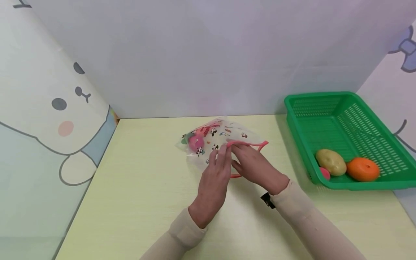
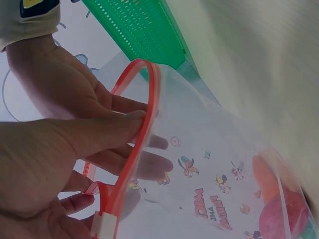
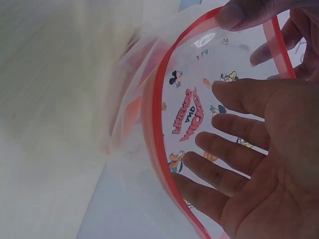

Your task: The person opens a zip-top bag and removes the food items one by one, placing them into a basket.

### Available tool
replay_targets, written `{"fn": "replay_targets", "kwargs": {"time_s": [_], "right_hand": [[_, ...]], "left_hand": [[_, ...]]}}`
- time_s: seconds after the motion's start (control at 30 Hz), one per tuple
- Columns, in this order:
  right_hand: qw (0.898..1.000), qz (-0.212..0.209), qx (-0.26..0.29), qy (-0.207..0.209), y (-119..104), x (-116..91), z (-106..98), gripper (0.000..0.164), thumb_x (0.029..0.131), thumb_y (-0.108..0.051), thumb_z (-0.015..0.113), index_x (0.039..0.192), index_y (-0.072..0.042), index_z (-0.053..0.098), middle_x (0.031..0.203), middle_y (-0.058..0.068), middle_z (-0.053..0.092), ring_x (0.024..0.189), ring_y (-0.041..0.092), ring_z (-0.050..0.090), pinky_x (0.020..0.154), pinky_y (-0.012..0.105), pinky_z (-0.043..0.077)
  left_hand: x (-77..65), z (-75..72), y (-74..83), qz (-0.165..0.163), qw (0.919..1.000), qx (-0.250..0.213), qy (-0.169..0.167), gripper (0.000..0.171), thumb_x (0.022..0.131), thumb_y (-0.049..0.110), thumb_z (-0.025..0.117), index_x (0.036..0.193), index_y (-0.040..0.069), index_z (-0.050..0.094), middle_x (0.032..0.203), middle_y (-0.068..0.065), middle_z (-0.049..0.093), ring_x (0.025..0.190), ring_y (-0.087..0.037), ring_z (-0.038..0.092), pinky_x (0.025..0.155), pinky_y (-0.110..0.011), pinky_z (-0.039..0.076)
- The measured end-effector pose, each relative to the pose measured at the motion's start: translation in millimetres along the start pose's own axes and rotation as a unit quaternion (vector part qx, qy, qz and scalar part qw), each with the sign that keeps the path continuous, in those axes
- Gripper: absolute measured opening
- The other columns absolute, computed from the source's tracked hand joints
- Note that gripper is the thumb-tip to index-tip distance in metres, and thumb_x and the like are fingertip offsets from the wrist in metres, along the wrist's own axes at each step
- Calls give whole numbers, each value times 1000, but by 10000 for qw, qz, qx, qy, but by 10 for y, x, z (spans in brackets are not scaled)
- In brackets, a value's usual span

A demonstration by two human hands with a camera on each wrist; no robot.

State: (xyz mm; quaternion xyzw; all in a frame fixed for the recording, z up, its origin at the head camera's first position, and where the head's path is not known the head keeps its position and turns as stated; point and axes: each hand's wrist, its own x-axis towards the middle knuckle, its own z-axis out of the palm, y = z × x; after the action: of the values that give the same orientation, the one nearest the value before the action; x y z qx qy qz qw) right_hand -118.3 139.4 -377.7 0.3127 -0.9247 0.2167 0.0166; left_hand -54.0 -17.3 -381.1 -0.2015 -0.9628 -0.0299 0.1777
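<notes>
A clear zip bag (image 1: 227, 130) with cartoon prints and a red rim lies on the table, its mouth spread toward me. My left hand (image 1: 212, 184) pinches the red rim (image 2: 150, 94), with the thumb pressed on it. A white slider (image 2: 103, 225) sits on the rim, close to the left fingers. My right hand (image 1: 256, 164) reaches into the mouth; its fingers (image 3: 234, 162) are nearly straight and spread, with nothing gripped. At the bag's far end lie a pink round item (image 1: 196, 143) and an orange elongated item (image 2: 265, 175), partly blurred by the plastic.
To the right stands a green basket (image 1: 295, 141) with a potato (image 1: 330, 162), an orange fruit (image 1: 363, 169) and a pink item (image 1: 325, 173) near its front wall. The pale table (image 1: 139, 180) meets a white backdrop (image 1: 195, 72) behind the bag.
</notes>
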Motion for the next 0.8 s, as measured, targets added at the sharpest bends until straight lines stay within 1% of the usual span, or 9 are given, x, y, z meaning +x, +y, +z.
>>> {"fn": "replay_targets", "kwargs": {"time_s": [0.13,0.33,0.47,0.6,0.7,0.8], "right_hand": [[9999,-22,114,-44,6,43,16,70,90,-10,85,152,-3,53,154,17,55,140,33,56,113,50,49],[9998,-133,146,-19,29,112,56,57,92,-12,84,145,-4,63,144,17,64,131,31,63,111,48,51],[9994,-45,212,-257,30,177,72,60,90,-13,86,146,-6,63,147,15,63,135,31,61,112,47,50],[9987,-15,308,-407,31,244,95,58,89,-11,87,143,-7,66,145,14,64,131,29,62,111,46,51],[9988,-32,112,-467,28,273,112,61,89,-12,87,145,-8,64,149,13,61,133,31,58,114,49,49],[9983,-39,-108,-565,13,290,119,67,89,-13,86,150,-7,58,153,15,57,138,33,53,117,52,45]], "left_hand": [[0,2,-8,-34,10000,-16,-47,98,77,7,94,159,0,41,155,-15,38,133,-31,47,74,-24,63],[6,15,-19,-53,9999,-135,39,94,79,3,92,158,-1,42,158,-16,38,134,-32,47,71,-25,62],[9,19,-18,-61,9997,-215,109,88,79,1,91,155,-1,46,157,-16,39,133,-31,46,69,-25,62],[14,13,-13,-63,9997,-233,105,84,79,0,90,152,-1,48,154,-15,39,132,-31,46,69,-26,63],[16,10,-11,-65,9996,-264,84,82,80,-1,90,151,-1,49,154,-15,39,132,-32,46,72,-27,63],[15,5,-13,-62,9996,-263,73,80,80,-1,90,150,-1,51,154,-15,39,132,-32,46,74,-28,63]]}}
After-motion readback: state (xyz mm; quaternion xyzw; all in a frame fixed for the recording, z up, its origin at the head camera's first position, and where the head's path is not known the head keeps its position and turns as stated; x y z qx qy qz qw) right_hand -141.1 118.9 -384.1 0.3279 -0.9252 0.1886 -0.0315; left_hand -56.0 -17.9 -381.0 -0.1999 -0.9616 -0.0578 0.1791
